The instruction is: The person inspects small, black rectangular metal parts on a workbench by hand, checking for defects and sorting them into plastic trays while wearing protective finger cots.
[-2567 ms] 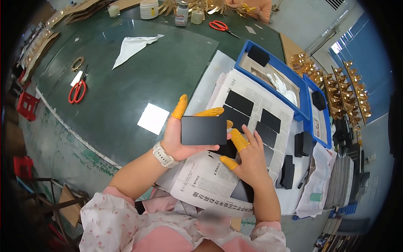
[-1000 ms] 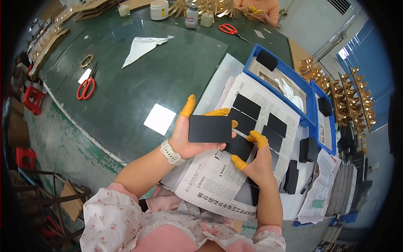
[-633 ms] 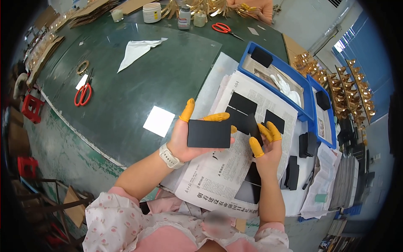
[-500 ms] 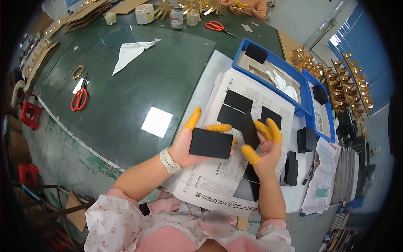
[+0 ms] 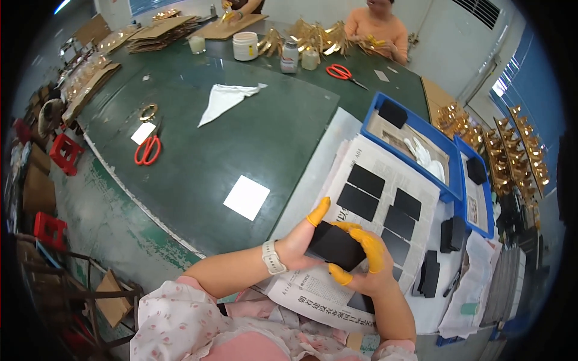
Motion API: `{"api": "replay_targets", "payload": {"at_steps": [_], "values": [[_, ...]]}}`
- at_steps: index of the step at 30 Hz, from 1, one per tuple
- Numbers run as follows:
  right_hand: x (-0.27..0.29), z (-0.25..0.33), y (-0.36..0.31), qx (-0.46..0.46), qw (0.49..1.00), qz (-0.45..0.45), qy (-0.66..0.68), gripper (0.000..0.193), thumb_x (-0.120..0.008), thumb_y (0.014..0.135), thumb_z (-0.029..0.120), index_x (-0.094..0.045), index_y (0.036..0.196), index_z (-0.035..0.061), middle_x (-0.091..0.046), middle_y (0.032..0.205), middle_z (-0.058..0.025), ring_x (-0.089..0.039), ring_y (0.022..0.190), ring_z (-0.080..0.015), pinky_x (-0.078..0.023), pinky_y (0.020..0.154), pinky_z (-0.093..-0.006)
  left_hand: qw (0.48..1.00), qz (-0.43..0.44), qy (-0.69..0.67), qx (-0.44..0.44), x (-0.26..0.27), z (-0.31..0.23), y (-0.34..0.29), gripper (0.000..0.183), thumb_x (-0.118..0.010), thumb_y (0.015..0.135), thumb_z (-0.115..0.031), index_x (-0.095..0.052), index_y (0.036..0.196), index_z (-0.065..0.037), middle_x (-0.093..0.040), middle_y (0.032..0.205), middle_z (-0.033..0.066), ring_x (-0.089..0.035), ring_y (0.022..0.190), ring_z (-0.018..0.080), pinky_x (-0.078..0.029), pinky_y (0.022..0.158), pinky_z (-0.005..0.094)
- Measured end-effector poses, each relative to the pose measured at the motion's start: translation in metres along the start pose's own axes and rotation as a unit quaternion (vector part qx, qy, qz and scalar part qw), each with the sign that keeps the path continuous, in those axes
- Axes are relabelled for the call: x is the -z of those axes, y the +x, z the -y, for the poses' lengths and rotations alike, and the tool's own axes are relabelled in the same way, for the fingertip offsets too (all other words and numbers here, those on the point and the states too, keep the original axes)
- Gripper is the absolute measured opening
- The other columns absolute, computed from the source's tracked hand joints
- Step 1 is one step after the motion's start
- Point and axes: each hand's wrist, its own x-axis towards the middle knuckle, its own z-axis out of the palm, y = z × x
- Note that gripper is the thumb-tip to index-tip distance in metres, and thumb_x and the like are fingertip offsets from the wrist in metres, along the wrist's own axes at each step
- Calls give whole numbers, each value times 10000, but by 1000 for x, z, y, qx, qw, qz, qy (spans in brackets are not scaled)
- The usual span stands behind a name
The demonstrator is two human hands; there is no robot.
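I have both hands on a flat, matte-black rectangular plate (image 5: 337,245), which sits between them over the near part of a printed newspaper sheet (image 5: 328,293); whether it is one piece or several stacked, I cannot tell. The left hand (image 5: 299,245) cups its left end, thumb up at the corner, the other fingers mostly hidden. The right hand (image 5: 376,265) pinches the opposite end, fingers curled over the far edge and thumb at the near one, with yellow rubber finger covers (image 5: 374,253) on the tips.

I judge the plate light and stiff, its smooth face likely to slide and scuff, so I would hold it by the edges and corners. The left forearm comes in low and nearly level; the right angles up from below, wrist bent inward.

Just beyond lie similar flat black rectangles (image 5: 357,202) in rows on the newspaper. Farther out, a blue plastic tray (image 5: 365,125) holds a crumpled white glove (image 5: 426,160), and the dark green desk (image 5: 180,192) spreads to the left.
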Motion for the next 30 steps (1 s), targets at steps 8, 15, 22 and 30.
{"api": "replay_targets", "payload": {"at_steps": [8,15,22,30], "values": [[1,1,1,-281,821,-259,425,837,-830,848,94,-333,1514,-11,-550,1331,-189,-665,1114,-303,-574,995,-432,571,-69,625,-527,4,-3,-19,1132,-769,762,-708,-341,1552,-20,-462,1521,172,-466,1364,346,-344,1141,435],[-5,22,4,-418,733,-190,501,760,-766,850,43,-359,1487,-28,-574,1289,-182,-649,1125,-280,-570,991,-387,419,-34,674,-607,-3,11,-14,1105,-880,642,-621,-425,1495,-86,-441,1508,204,-452,1337,447,-343,1106,572],[-10,26,2,-435,739,-178,483,725,-698,857,3,-360,1498,-21,-574,1304,-177,-620,1168,-237,-533,1015,-337,419,-55,684,-595,-10,12,-17,968,-900,688,-500,-473,1444,-71,-468,1458,227,-488,1298,446,-365,1092,565],[-11,25,4,-424,759,-167,465,674,-736,913,175,-414,1467,-31,-617,1324,-140,-637,1203,-222,-526,1043,-332,436,-36,677,-593,-5,10,-11,818,-862,737,-457,-549,1369,-42,-479,1454,238,-470,1314,447,-345,1126,569]]}}
